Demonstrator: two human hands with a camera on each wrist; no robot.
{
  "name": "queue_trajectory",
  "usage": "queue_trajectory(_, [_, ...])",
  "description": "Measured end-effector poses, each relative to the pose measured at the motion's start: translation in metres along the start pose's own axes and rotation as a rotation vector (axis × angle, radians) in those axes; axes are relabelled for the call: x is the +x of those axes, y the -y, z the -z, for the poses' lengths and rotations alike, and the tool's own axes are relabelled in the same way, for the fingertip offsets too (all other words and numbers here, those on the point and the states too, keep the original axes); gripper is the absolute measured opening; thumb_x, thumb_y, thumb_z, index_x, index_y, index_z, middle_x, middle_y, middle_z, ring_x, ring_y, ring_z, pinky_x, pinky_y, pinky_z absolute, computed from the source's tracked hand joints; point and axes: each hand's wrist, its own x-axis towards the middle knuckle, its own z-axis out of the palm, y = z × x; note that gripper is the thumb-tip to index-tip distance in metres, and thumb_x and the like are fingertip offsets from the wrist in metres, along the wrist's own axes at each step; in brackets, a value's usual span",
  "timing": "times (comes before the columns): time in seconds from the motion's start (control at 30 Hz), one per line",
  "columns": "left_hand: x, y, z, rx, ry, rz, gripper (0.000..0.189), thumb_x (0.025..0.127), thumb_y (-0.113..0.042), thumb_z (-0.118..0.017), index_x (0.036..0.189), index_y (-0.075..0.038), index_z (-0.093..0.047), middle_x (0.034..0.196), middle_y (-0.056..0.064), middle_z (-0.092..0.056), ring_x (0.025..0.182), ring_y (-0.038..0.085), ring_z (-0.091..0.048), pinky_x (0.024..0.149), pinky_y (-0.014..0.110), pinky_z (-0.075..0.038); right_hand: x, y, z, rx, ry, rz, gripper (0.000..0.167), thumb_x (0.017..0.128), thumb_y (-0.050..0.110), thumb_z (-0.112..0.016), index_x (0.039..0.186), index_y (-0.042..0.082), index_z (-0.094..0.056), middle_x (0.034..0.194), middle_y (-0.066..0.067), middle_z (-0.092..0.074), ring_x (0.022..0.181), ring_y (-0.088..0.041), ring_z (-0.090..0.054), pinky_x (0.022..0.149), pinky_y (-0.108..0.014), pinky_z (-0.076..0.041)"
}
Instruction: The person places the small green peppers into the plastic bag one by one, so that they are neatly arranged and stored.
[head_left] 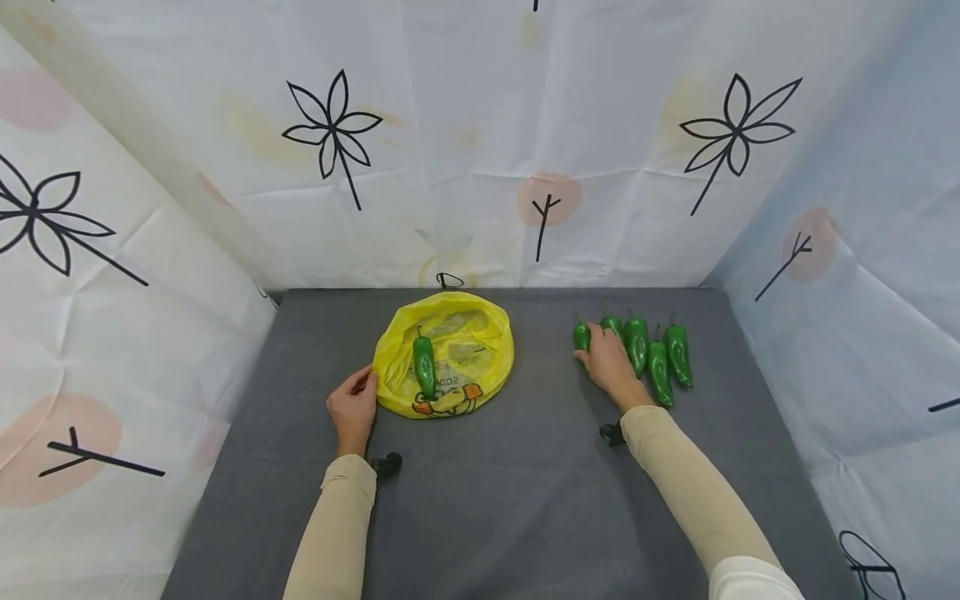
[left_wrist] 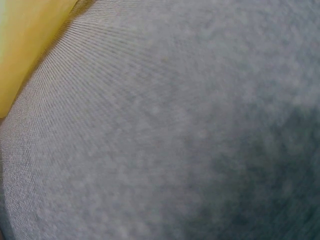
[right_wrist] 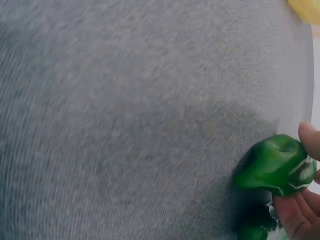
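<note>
A yellow plastic bag (head_left: 388, 367) lies with its mouth spread in a ring, and one green pepper (head_left: 424, 365) rests inside it. At the bag's left edge my left hand (head_left: 354, 408) pinches the rim between thumb and fingers; in the left wrist view only a strip of the yellow bag (left_wrist: 25, 45) shows, not the hand. To the right, my right hand (head_left: 609, 362) grips a green pepper (right_wrist: 277, 165) with the thumb on one side and fingers on the other. Several more green peppers (head_left: 637, 340) lie side by side just right of that hand.
A dark grey cloth-covered table (head_left: 480, 500) lies under everything. White fabric walls (head_left: 465, 125) with leaf drawings stand along its back and both sides. Small dark cameras (head_left: 387, 464) are strapped at both wrists.
</note>
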Motion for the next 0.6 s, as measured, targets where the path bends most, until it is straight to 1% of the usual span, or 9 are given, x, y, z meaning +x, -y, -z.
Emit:
queue_trajectory(0.2, [0.000, -0.001, 0.001, -0.006, -0.002, 0.002, 0.020, 0.092, -0.017, -0.076, 0.109, -0.009, -0.081, 0.100, 0.018, -0.079, 0.072, -0.012, -0.060, 0.067, 0.002, -0.046, 0.002, 0.002, 0.000, 0.038, 0.022, -0.015, 0.070, 0.103, 0.025, -0.061, 0.159, -0.001, -0.027, 0.150, -0.035, -0.040, 0.136, -0.051, -0.045, 0.109, -0.062, -0.041])
queue_trajectory(0.3, [0.000, -0.001, 0.001, -0.003, -0.003, 0.003, 0.021, 0.092, -0.018, -0.076, 0.110, -0.009, -0.081, 0.100, 0.017, -0.079, 0.072, -0.012, -0.060, 0.067, 0.002, -0.046, 0.003, 0.004, 0.002, 0.062, 0.018, -0.002, 0.070, 0.103, 0.025, -0.061, 0.159, -0.001, -0.026, 0.152, -0.035, -0.038, 0.138, -0.051, -0.042, 0.110, -0.063, -0.040])
queue_trajectory(0.53, [0.000, -0.001, 0.002, -0.005, -0.005, 0.003, 0.020, 0.092, -0.018, -0.076, 0.110, -0.010, -0.081, 0.100, 0.017, -0.079, 0.073, -0.011, -0.060, 0.067, 0.003, -0.046, 0.004, 0.009, 0.009, 0.156, 0.013, 0.020, 0.072, 0.103, 0.024, -0.061, 0.160, 0.001, -0.025, 0.158, -0.033, -0.033, 0.144, -0.051, -0.035, 0.113, -0.064, -0.036])
queue_trajectory(0.6, [-0.001, -0.002, 0.002, -0.003, 0.000, 0.012, 0.021, 0.092, -0.018, -0.076, 0.111, -0.010, -0.081, 0.102, 0.017, -0.079, 0.073, -0.009, -0.061, 0.067, 0.003, -0.046, 0.006, 0.010, 0.011, 0.185, 0.019, 0.023, 0.072, 0.103, 0.025, -0.061, 0.161, 0.002, -0.024, 0.157, -0.032, -0.035, 0.143, -0.050, -0.037, 0.112, -0.064, -0.037])
